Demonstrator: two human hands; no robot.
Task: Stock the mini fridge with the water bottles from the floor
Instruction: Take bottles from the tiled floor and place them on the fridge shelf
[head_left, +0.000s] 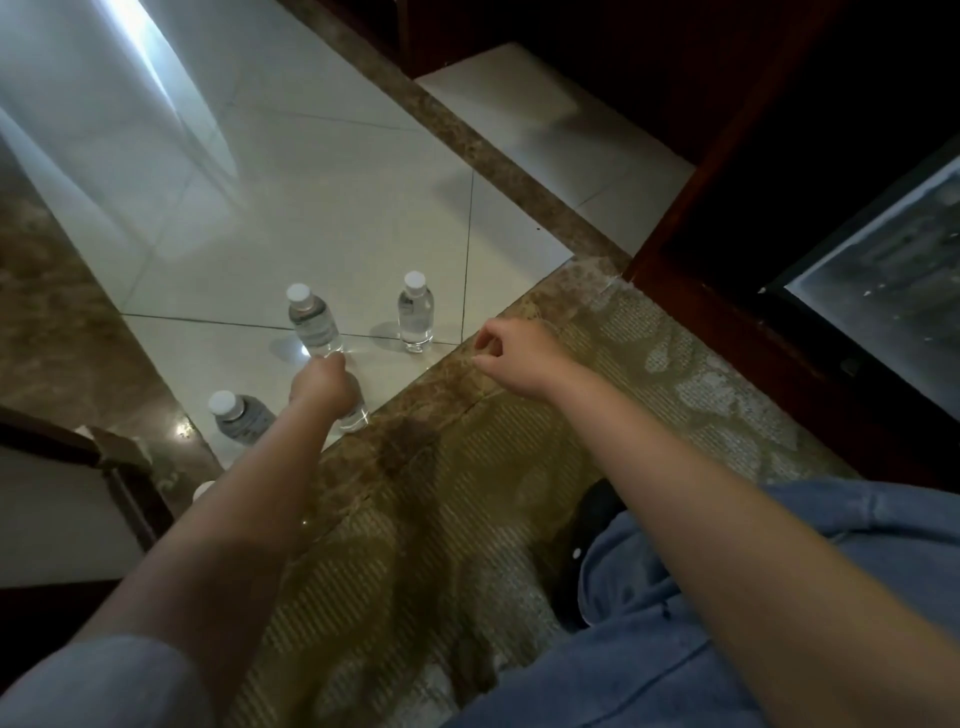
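Note:
Several clear water bottles with white caps stand on the pale floor tiles. My left hand (322, 387) is closed over the top of one bottle (356, 413), of which only the lower part shows under my fingers. Just behind it stands a second bottle (311, 325), and a third bottle (415, 314) is farther right. A fourth bottle (241, 415) sits left of my left forearm, which partly hides another cap (203, 491). My right hand (511, 358) hovers empty, fingers loosely curled, right of the third bottle. The mini fridge (878, 275) is at the right edge.
A dark wooden cabinet (727, 291) frames the fridge. A brown marble strip (493, 156) crosses the white tiles. A patterned carpet (519, 467) lies under my arms. My knee in blue jeans (727, 597) is at lower right. Dark wooden furniture (78, 441) stands at left.

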